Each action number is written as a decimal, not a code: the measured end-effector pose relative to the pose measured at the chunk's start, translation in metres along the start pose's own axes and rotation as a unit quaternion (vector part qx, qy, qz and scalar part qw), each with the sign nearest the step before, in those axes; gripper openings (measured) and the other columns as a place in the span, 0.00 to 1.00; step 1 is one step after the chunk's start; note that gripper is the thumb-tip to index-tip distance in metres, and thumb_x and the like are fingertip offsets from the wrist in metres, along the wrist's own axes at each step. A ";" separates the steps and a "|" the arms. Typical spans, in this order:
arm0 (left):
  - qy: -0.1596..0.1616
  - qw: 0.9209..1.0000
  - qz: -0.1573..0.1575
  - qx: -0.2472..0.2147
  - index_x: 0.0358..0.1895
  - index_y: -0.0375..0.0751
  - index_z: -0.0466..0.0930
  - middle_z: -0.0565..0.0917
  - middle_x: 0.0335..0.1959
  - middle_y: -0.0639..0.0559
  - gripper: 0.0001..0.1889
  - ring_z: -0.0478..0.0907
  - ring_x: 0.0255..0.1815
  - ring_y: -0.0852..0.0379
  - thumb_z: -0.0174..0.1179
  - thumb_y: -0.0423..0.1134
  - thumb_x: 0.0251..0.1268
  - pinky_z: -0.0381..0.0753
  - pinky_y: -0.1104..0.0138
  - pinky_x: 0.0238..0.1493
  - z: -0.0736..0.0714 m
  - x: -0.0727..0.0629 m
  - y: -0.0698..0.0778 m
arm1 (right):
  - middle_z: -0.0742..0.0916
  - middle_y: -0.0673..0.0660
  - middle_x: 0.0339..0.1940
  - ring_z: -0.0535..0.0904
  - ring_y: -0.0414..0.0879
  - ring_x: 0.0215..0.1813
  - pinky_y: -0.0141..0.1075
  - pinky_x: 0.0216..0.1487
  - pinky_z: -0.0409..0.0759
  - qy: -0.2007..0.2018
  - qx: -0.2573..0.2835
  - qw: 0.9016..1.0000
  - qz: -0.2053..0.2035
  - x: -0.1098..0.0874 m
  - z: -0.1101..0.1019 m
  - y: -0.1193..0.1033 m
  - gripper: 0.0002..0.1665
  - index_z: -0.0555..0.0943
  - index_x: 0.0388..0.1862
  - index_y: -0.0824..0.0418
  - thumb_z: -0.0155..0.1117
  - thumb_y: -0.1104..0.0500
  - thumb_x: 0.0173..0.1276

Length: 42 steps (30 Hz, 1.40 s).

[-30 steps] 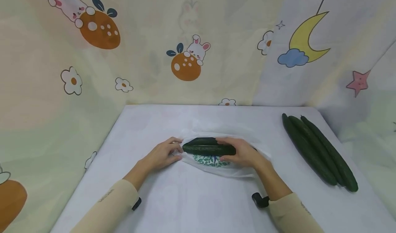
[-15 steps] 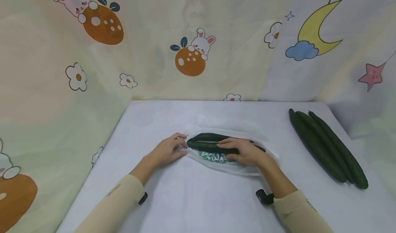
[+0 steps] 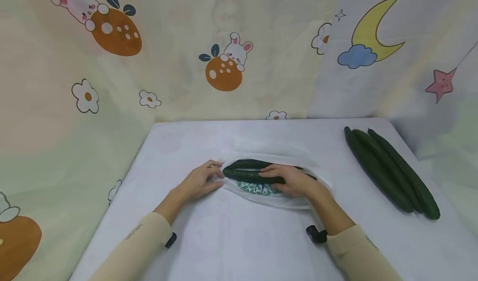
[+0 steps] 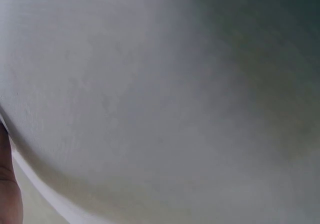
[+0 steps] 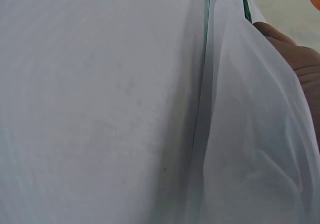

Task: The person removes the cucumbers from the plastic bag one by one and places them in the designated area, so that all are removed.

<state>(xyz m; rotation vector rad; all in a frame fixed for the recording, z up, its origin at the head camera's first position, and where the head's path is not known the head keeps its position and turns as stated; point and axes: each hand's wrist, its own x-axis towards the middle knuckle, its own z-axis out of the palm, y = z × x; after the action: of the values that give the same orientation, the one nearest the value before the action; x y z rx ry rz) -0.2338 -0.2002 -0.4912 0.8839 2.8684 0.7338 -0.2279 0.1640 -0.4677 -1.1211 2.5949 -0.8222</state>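
Two dark green cucumbers lie side by side in the mouth of a thin white bag (image 3: 257, 201) at mid-table. Beneath them shows a green leaf-patterned print (image 3: 254, 187). My right hand (image 3: 295, 182) grips the front cucumber (image 3: 239, 174), fingers over its top and thumb low in front. It covers part of the rear cucumber (image 3: 246, 163). My left hand (image 3: 201, 179) holds the bag's left edge with bent fingers and thumb, close by the cucumber tips. In the right wrist view, white bag film (image 5: 250, 114) hides most of the right hand (image 5: 300, 63).
Three more cucumbers (image 3: 392, 173) lie together at the table's right side, slanting toward its edge. A white cloth covers the table (image 3: 239, 248). Behind it hangs a printed curtain (image 3: 284, 77). Black wrist cameras show near both sleeves.
My right hand has loosened from over both cucumbers and now lies lower on the front one, whose right end has come into view. The left hand stays at the bag's edge.
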 end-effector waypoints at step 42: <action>0.009 1.000 -0.020 0.017 0.47 0.59 0.85 0.84 0.48 0.60 0.09 0.78 0.44 0.59 0.70 0.48 0.67 0.79 0.58 0.51 0.001 -0.002 0.005 | 0.87 0.55 0.61 0.84 0.52 0.61 0.43 0.59 0.82 0.223 -0.011 0.953 -0.204 -0.003 -0.018 -0.043 0.28 0.87 0.58 0.58 0.76 0.72 0.59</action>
<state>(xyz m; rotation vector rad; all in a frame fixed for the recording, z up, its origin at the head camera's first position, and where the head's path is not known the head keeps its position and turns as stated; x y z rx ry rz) -0.2293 -0.1969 -0.4902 0.8253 2.9125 0.6949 -0.2067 0.1496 -0.4285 -1.6850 2.7541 -1.2655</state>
